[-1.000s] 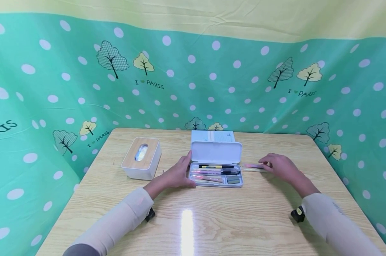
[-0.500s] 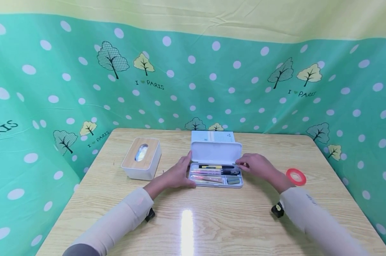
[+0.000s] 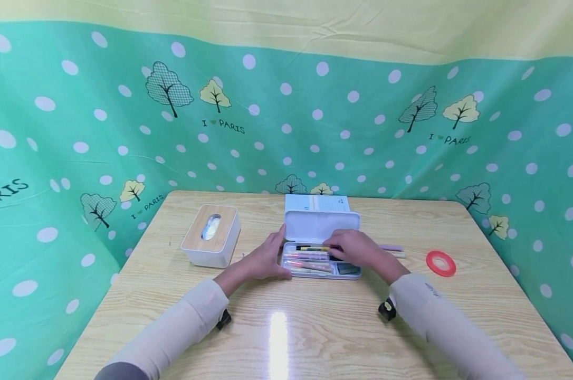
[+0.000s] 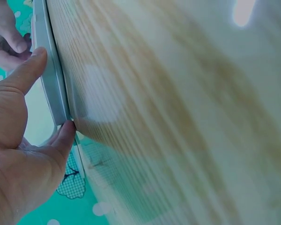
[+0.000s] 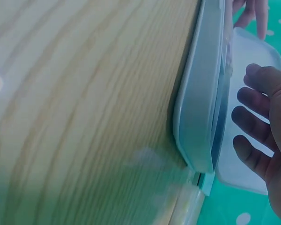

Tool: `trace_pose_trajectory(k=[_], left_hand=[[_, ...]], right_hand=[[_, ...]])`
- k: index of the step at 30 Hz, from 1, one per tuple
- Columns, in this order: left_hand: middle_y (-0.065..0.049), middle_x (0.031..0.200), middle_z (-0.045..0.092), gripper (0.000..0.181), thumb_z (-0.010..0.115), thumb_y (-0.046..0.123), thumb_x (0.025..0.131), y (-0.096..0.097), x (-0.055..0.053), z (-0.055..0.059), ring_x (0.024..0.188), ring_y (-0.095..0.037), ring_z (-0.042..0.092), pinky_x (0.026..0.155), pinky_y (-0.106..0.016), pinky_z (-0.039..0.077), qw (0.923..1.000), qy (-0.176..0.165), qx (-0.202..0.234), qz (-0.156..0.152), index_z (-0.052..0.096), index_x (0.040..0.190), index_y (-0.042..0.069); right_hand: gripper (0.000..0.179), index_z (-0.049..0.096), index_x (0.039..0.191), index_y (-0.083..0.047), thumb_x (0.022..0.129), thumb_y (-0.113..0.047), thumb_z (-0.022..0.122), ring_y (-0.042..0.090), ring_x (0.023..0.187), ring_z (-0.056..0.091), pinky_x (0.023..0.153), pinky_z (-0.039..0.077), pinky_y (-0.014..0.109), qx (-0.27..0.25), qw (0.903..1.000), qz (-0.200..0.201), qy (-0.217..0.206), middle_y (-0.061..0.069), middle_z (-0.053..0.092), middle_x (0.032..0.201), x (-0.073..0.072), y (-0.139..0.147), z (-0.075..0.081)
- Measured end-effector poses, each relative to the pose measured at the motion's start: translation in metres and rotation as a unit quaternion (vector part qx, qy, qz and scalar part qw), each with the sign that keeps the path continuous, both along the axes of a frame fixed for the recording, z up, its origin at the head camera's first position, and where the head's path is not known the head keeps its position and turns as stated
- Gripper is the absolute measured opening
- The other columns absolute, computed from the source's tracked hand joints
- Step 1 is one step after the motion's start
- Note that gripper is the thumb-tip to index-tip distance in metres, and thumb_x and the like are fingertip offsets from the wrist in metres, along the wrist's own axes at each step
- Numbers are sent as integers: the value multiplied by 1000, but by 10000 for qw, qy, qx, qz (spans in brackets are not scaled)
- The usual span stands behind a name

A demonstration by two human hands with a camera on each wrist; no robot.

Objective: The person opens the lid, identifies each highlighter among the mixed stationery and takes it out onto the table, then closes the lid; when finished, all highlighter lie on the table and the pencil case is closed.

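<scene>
A white pencil case (image 3: 322,277) stands with its lid (image 3: 310,226) raised. Inside lie several pens, among them a black-and-yellow pen (image 3: 310,248), a lilac pen (image 3: 315,255) and pinkish pens (image 3: 307,265). A dark grey eraser (image 3: 347,268) occupies a small compartment. My left hand (image 3: 269,258) grips the left end, thumb (image 4: 35,63) on the front wall. My right hand (image 3: 355,248) reaches over the case's right part, fingertips near the black-and-yellow pen. In the right wrist view its fingers (image 5: 253,123) look loosely bent and spread, with nothing visible between them.
To the right of the case lie a purple pen (image 3: 392,247) and a pale pen (image 3: 398,255), partly behind my right wrist. A red tape roll (image 3: 440,263) sits farther right. At left stands a tissue box (image 3: 210,243); a light blue box (image 3: 317,202) is behind the lid.
My right hand has moved left, from the pens beside the case to above its inside. The red tape roll, hidden before, has come into view. My left hand has stayed put.
</scene>
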State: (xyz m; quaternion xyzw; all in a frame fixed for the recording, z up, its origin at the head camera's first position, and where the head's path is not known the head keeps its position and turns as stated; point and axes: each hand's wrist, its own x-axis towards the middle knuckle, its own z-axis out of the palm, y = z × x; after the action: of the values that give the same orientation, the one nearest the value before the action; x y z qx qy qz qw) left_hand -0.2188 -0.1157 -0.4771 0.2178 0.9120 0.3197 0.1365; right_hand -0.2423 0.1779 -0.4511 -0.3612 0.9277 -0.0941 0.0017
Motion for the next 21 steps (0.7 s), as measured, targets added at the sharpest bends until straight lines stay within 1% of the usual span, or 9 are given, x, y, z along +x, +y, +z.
trace_pose_trajectory(k=[6,10,14,17,21], left_hand=[[-20,165,25,137,90,41,76,0,0,-1,149,-34,37,124,-46,33,10000,78,-20,-7,-12,164,16],[-20,164,25,137,90,41,76,0,0,-1,149,-34,37,124,-46,33,10000,75,-45,-12,-12,164,17],[-20,165,25,137,90,42,76,0,0,-1,149,-34,37,124,-45,33,10000,69,-58,-28,-12,164,17],[-20,165,23,137,90,42,76,0,0,-1,149,-35,36,124,-46,33,10000,57,-52,-28,-12,164,17],[-20,166,22,137,89,43,76,0,0,-1,150,-35,35,124,-46,32,10000,32,-53,-13,-13,164,17]], right_hand=[[26,77,120,-17,99,-29,67,7,81,61,78,59,30,238,9996,152,-60,-4,70,96,0,-9,-3],[26,77,120,-18,99,-31,67,6,79,59,76,58,29,338,9993,135,-50,-5,69,94,1,-10,-7],[25,78,119,-19,99,-30,67,6,77,58,75,57,28,330,9994,102,-47,-5,70,93,1,-9,-9],[23,79,116,-19,99,-29,67,7,81,63,79,59,30,261,9996,76,-89,-5,72,94,2,-10,-10],[21,79,114,-19,99,-28,68,10,91,69,87,61,34,175,9996,-4,-201,-5,75,99,2,-12,-9]])
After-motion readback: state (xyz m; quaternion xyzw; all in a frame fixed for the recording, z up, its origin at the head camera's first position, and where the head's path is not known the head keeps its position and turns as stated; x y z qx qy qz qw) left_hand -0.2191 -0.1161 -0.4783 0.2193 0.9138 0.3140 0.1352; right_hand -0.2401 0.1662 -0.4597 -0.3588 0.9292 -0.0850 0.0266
